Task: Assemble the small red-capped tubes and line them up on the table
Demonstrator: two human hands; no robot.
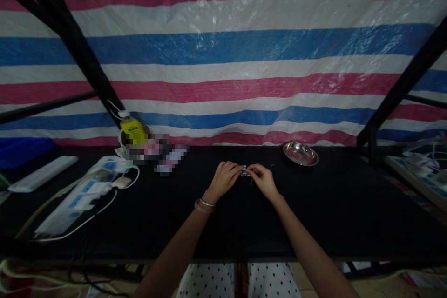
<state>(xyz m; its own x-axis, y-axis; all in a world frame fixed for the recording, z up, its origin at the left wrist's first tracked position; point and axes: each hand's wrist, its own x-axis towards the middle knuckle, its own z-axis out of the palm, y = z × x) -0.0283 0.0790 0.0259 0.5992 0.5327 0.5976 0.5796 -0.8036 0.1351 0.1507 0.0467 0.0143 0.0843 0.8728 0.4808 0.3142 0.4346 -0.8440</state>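
Note:
Between both hands, at the middle of the black table (167,214), is a small shiny silvery piece (245,172), too small to name. My left hand (225,179) grips its left side, fingers closed, with a bangle on the wrist. From the right, my right hand (262,179) pinches the same piece between thumb and fingers. Tiny dark bits lie on the table just below and to the right of the hands. A round metal dish (301,154) sits farther back on the right, apart from the hands.
On the left lie a power strip (78,200) with plugs and white cables, and a long white bar (44,173). A yellow bottle (133,129) stands at the back left beside blurred items. Black frame posts (401,81) rise at both sides before a striped sheet (244,46).

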